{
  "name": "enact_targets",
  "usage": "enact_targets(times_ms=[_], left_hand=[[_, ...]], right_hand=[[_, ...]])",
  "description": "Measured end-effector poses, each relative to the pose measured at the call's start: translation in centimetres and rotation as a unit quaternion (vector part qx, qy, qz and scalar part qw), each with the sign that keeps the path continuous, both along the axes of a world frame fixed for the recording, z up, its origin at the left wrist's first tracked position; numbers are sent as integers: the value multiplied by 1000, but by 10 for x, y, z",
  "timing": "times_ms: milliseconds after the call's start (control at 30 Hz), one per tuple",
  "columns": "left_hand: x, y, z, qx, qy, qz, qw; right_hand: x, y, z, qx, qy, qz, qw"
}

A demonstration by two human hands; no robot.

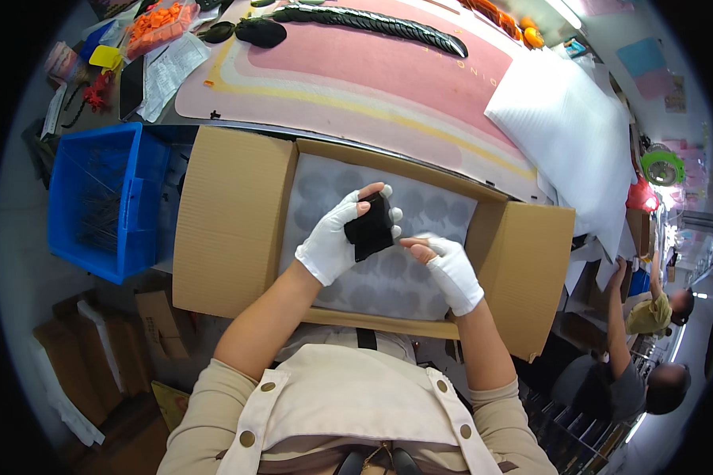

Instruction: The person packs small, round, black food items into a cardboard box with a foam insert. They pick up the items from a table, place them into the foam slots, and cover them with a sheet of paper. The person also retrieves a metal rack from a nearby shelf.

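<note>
My left hand [333, 231], in a white glove with bare thumb and index fingertips, holds a black flat-sided object [369, 227]. Its exact kind is unclear. My right hand [448, 267], gloved the same way, has its thumb and index fingertip close together beside the object's lower right edge. Whether something thin is pinched there cannot be made out. Both hands are above an open cardboard box [232, 219] with its side flaps folded out. Inside, a translucent white foam sheet [386, 297] covers rows of round dark shapes.
A blue plastic bin [136, 231] with thin metal wires stands left. Beyond the box, a table with a pink mat [356, 89] bears a row of overlapping black discs [380, 27]. White foam sheets [564, 124] lie right. Two people work at right; cartons [89, 356] stand lower left.
</note>
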State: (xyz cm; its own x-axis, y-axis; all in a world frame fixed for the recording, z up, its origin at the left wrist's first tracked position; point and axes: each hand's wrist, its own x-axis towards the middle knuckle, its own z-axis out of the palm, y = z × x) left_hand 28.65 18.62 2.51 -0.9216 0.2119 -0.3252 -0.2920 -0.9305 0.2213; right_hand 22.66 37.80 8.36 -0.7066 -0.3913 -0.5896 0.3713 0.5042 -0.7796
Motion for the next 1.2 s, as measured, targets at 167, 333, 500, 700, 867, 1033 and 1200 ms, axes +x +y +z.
enact_targets(times_ms=[167, 333, 500, 700, 867, 1033, 1200], left_hand=[[13, 3, 25, -313, 101, -34, 944], [34, 21, 11, -217, -2, 51, 975], [67, 25, -37, -188, -317, -47, 929], [79, 12, -49, -262, -337, -120, 896], [68, 1, -26, -128, -267, 30, 955], [51, 5, -8, -391, 1, 30, 920], [52, 12, -18, -128, -120, 126, 976]], right_hand=[[20, 13, -29, -54, -45, 76, 995], [16, 17, -13, 37, 76, 99, 991], [-26, -19, -23, 323, 437, 277, 792], [-64, -41, -59, 275, 380, 321, 823], [-55, 14, -26, 400, 306, 198, 841], [20, -23, -38, -23, -6, 221, 975], [25, 1, -62, 104, 121, 148, 976]])
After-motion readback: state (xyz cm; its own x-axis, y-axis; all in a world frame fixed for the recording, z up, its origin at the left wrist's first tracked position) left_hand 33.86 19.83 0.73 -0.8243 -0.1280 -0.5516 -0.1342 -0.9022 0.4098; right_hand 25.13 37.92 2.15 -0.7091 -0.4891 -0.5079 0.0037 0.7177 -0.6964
